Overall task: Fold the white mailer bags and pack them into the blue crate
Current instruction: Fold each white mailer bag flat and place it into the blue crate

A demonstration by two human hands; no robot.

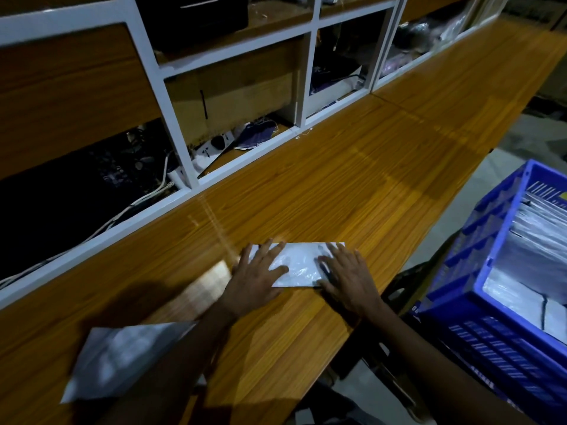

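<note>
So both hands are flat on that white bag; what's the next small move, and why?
Probably the right hand should lift the mailer bag into the blue crate: it looks folded, the left hand also presses it flat, and the crate holds white bags.

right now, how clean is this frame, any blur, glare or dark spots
Head view: dim overall, shelf at left nearly black; head view: soft sheen on the table beyond the folded bag; head view: loose bag at lower left smeared by motion blur, left hand and right hand slightly soft; head view: wide-angle bends the table edge.
</note>
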